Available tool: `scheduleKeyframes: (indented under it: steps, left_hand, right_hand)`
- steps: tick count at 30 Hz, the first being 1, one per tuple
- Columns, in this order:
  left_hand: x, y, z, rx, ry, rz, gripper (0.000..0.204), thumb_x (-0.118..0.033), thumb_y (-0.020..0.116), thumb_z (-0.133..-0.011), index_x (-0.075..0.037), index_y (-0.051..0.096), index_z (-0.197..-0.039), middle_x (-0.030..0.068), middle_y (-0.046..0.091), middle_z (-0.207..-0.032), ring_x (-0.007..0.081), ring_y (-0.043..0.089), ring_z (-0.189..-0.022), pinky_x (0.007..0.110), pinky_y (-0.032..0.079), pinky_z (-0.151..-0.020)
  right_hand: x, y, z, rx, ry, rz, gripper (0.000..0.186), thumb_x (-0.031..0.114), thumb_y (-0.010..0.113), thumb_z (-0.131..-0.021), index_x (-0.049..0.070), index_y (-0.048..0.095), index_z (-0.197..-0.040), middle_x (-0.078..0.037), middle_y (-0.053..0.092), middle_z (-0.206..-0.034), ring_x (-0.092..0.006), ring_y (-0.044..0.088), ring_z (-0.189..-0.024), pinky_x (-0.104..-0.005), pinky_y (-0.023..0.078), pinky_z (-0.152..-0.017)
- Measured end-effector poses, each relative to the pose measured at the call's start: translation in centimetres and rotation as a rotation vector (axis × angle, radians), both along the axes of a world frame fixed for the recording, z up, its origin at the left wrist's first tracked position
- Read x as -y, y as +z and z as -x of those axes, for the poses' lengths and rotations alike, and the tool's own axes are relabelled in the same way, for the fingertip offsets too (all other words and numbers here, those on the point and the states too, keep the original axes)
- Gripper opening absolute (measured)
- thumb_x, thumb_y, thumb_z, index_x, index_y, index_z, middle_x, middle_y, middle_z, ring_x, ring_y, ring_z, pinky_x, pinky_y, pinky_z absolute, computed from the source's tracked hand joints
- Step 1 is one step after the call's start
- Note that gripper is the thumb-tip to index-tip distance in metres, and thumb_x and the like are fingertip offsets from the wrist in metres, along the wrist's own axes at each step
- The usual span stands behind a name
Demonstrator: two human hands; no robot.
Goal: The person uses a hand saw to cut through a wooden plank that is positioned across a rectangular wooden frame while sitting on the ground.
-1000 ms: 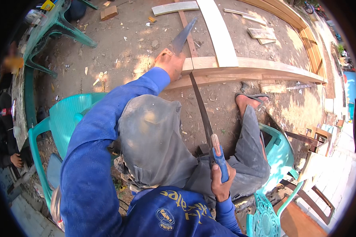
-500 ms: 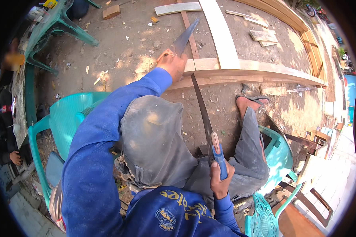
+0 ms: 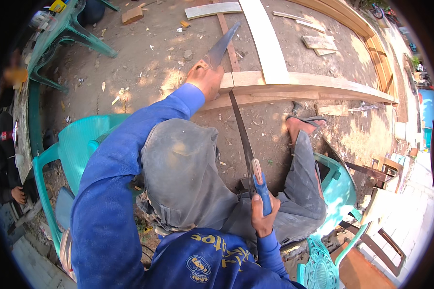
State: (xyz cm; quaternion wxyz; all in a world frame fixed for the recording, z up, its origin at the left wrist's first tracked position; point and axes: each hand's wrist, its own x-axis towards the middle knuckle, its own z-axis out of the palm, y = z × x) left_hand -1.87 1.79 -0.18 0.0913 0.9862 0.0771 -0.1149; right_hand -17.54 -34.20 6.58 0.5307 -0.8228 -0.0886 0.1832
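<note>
My right hand (image 3: 264, 214) grips the blue-and-wood handle of a long handsaw (image 3: 242, 130), whose blade runs away from me into a cut at the near face of a light wooden beam (image 3: 318, 84). My left hand (image 3: 206, 79) is closed over the left part of that beam, just left of the cut. Beside its fingers is the handle of a second saw (image 3: 219, 48), its blade pointing up and away; how far the hand grips it is unclear. A pale plank (image 3: 263, 38) lies across the beam to the right of the cut.
Green plastic chairs (image 3: 70, 149) stand left and right of me, another (image 3: 96, 45) at upper left. Loose boards (image 3: 318, 42) lie on the dirt, timber frames (image 3: 373, 50) at right. My sandalled foot (image 3: 299, 125) is below the beam. Another person's hand (image 3: 18, 194) shows at far left.
My right hand and the handsaw have moved a little forward, toward the beam and slightly left. My left hand stays on the beam beside the cut.
</note>
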Motion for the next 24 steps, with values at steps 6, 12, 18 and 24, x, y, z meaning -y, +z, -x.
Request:
scheduleKeyframes:
  steps: [6, 12, 18, 24]
  left_hand:
    - [1.0, -1.2, -0.1, 0.124, -0.001, 0.010, 0.050, -0.016, 0.081, -0.076, -0.001, 0.056, -0.117, 0.0218, 0.075, -0.095, 0.0404, 0.074, -0.091, 0.048, 0.060, -0.080]
    - [0.4, 0.1, -0.1, -0.005, 0.004, 0.042, 0.069, -0.029, 0.084, -0.078, -0.006, 0.048, -0.133, 0.0230, 0.073, -0.102, 0.0444, 0.071, -0.098, 0.053, 0.059, -0.084]
    - [0.0, -0.3, -0.1, 0.041, -0.009, 0.002, 0.063, -0.032, 0.086, -0.077, -0.005, 0.052, -0.123, 0.0225, 0.073, -0.100, 0.0442, 0.072, -0.095, 0.052, 0.058, -0.085]
    - [0.4, -0.6, 0.5, 0.049, 0.034, -0.011, 0.064, -0.032, 0.086, -0.076, -0.004, 0.053, -0.122, 0.0221, 0.073, -0.102, 0.0423, 0.072, -0.097, 0.051, 0.058, -0.085]
  right_hand:
    - [-3.1, -6.4, -4.4, 0.140, 0.021, 0.058, 0.025, 0.022, 0.067, -0.092, -0.002, 0.073, -0.092, -0.007, 0.055, -0.059, -0.0114, 0.056, -0.056, -0.0319, 0.044, -0.055]
    - [-7.3, -13.0, -7.1, 0.218, -0.001, -0.136, 0.024, 0.024, 0.067, -0.092, 0.001, 0.067, -0.084, -0.009, 0.054, -0.058, -0.0227, 0.060, -0.052, -0.0371, 0.045, -0.055]
    - [-7.2, -7.0, -6.0, 0.056, -0.038, -0.092, 0.025, 0.022, 0.068, -0.092, -0.001, 0.064, -0.083, -0.006, 0.052, -0.058, -0.0093, 0.050, -0.057, -0.0320, 0.043, -0.054]
    - [1.1, 4.7, 1.3, -0.040, -0.001, 0.053, 0.026, 0.021, 0.067, -0.092, -0.004, 0.066, -0.085, -0.006, 0.052, -0.059, -0.0080, 0.049, -0.057, -0.0301, 0.042, -0.053]
